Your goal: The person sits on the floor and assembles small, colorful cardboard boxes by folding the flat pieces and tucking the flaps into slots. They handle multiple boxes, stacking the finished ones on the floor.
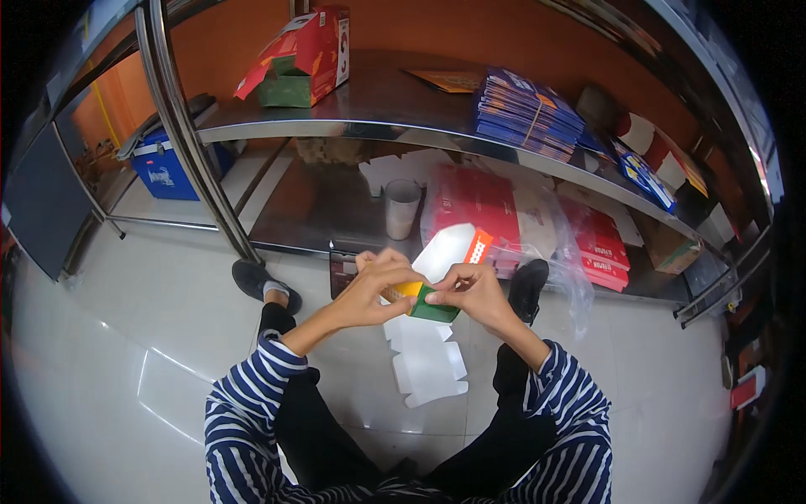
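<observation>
Between my two hands is a partly folded cardboard carton (435, 308), green and yellow outside, with a white flap standing up and an orange-red edge strip. My left hand (376, 290) pinches its left side with the thumb in front. The right hand (472, 292) has its thumb and fingers pressed on the right upper edge. Fingers hide part of the folded panels. Just below the carton, a white unfolded carton blank (428, 370) with notched tabs shows above the tiled floor, between my legs.
Ahead stands a steel shelf (369, 130) holding a red carton (312, 63) and a banded stack of flat blue cartons (529, 109). Its lower tier carries a translucent cup (402, 210) and red flat cartons in clear plastic (474, 197). A blue cooler (172, 172) sits left.
</observation>
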A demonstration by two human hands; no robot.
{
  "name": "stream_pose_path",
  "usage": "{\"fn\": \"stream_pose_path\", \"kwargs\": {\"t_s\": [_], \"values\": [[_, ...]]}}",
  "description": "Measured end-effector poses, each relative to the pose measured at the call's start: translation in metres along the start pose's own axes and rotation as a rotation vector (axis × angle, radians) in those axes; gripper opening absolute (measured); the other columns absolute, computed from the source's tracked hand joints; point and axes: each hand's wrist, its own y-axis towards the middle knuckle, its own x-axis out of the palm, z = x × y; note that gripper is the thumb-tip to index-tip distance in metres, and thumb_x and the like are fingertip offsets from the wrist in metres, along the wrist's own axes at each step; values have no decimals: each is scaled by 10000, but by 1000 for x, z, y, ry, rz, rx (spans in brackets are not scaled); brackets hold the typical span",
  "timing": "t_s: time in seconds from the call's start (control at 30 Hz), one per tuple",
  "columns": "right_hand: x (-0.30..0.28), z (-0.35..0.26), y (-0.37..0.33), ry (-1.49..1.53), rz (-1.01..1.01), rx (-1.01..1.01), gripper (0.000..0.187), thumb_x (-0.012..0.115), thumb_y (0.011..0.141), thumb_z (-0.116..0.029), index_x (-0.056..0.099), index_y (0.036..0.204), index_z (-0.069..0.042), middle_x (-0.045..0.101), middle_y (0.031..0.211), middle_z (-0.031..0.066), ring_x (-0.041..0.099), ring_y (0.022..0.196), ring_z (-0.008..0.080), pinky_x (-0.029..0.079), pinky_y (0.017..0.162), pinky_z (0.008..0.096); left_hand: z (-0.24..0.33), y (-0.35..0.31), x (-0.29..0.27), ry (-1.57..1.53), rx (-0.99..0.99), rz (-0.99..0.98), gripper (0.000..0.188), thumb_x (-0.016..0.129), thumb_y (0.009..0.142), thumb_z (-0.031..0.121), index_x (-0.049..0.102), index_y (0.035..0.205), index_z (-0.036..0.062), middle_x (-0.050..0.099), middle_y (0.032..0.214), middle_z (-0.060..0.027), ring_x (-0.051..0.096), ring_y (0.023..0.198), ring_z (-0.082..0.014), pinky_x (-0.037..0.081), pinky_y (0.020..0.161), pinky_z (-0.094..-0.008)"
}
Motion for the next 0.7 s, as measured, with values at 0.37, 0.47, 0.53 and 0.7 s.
{"fn": "stream_pose_path", "kwargs": {"t_s": [0.37,0.47,0.53,0.7], "values": [[-21,8,5,784,-104,-94,175,634,780,-12,496,832,-107,603,946,28,550,900,128,402,807,276,-38,0,-6,-872,-452,233,703,746,710,193,382,1303,91,491,1227,-43,432,1145,-206,297,1000,-375],[-27,-1,4,643,-34,-72,189,624,781,-44,531,936,-101,590,1003,46,537,947,142,394,829,274,-27,3,-6,-967,-379,235,619,722,738,141,422,1273,61,502,1203,-57,484,1076,-203,363,949,-304],[-29,-1,6,453,73,-151,235,625,781,-77,538,999,-86,585,1010,53,526,959,129,395,834,272,-18,4,-3,-927,-326,229,615,735,721,151,443,1250,33,520,1152,-72,512,1017,-201,393,906,-286],[-5,0,3,-138,77,-213,261,625,811,-143,551,1040,-39,595,965,45,534,900,105,404,819,255,-4,5,8,-315,-185,77,581,749,684,169,500,1177,-13,519,974,-93,530,937,-205,421,820,-293]]}}
